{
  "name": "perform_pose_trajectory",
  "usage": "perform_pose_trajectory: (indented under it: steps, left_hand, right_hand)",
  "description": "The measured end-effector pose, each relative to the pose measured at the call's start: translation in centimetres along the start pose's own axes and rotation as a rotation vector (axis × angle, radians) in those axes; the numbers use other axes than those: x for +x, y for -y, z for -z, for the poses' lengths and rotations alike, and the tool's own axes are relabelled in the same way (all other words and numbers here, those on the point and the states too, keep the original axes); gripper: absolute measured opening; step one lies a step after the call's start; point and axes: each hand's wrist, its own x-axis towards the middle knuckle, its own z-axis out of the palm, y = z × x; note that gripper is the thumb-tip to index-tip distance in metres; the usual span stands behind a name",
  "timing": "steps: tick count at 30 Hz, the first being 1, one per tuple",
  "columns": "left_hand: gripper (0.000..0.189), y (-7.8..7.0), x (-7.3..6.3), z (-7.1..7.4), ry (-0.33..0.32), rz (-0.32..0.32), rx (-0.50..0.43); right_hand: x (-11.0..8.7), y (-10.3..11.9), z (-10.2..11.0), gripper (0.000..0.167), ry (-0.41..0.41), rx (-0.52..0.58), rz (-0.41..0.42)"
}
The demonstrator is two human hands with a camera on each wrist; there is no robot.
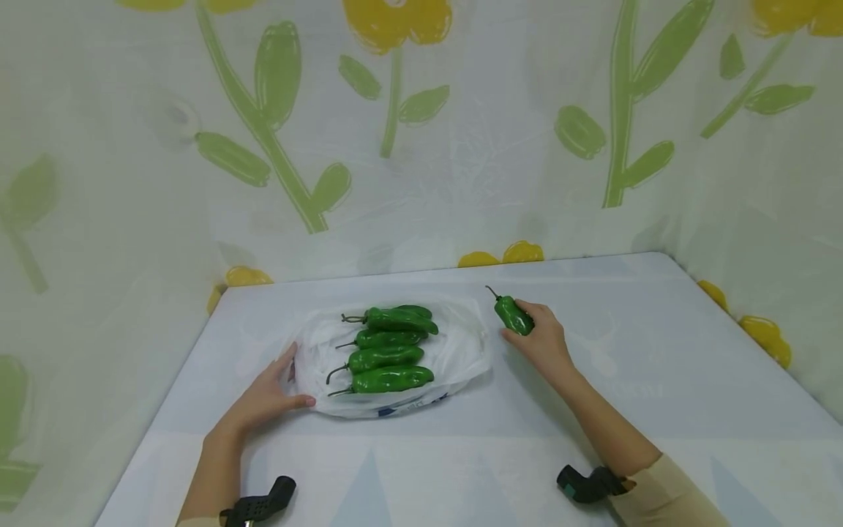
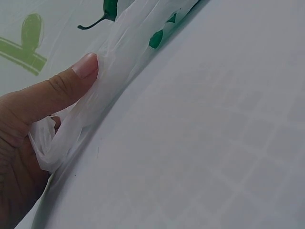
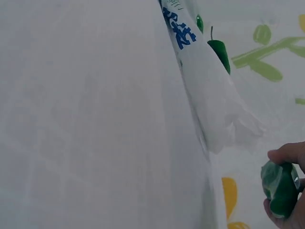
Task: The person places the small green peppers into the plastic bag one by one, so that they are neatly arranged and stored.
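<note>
Several long green peppers [image 1: 388, 356] with thin stems lie side by side on a white plastic bag [image 1: 461, 344] spread on the table. My left hand [image 1: 266, 391] is at the bag's left edge, thumb and fingers spread apart and touching the plastic. In the left wrist view its thumb [image 2: 62, 90] lies straight against the crumpled film, and the other fingers are partly hidden. To the right of the bag, my right hand [image 1: 545, 344] grips one green pepper [image 1: 510, 315] above the table, its stem pointing up and left. That held pepper [image 3: 281, 191] appears end-on in the right wrist view.
The white table [image 1: 428, 476] has a raised back edge against a hanging cloth [image 1: 494, 183] printed with green stems and yellow flowers. The cloth also encloses both sides. A black wrist camera [image 1: 260, 503] sits on the left wrist, another camera [image 1: 589, 483] on the right.
</note>
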Motion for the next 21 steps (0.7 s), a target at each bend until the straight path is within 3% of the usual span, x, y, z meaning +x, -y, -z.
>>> perform_pose_trajectory:
  steps: [9,15,21]
  left_hand:
    - [0.115,0.4,-0.1,0.0,-0.008,-0.015,-0.020]
    - [0.116,0.1,0.0,0.1,-0.001,0.011,-0.020]
    - [0.117,0.1,0.1,0.0,0.007,0.018,-0.027]
  right_hand:
    - [0.5,2.3,-0.1,0.061,-0.024,0.036,0.083]
    - [1.1,4.6,-0.7,0.060,0.017,0.082,0.147]
    - [1.4,6.5,-2.0,0.056,0.045,0.119,0.283]
